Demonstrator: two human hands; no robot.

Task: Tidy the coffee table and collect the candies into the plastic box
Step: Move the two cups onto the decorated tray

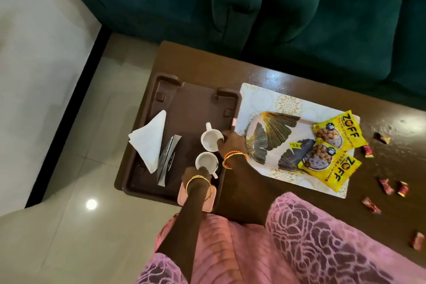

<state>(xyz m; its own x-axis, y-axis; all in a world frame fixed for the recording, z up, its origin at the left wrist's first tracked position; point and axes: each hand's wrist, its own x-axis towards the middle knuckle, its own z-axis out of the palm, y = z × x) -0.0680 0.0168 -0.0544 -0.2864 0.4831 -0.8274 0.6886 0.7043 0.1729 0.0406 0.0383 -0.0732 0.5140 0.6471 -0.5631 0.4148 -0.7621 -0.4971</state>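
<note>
Both hands on white cups in the brown tray [147, 136], left hand [196, 174] clamped on the near cup [205, 162], right hand [227, 143] on the far cup [211, 139]; candies [386, 185] lie scattered on the worktop [288, 76] well right of the right hand — light, crinkly wrappers, likely slippery, best pinched mid-body; no plastic box identifiable.

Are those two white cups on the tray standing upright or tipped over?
Upright. Both white cups on the brown tray show round open mouths facing up, one hand gripping each.
</note>
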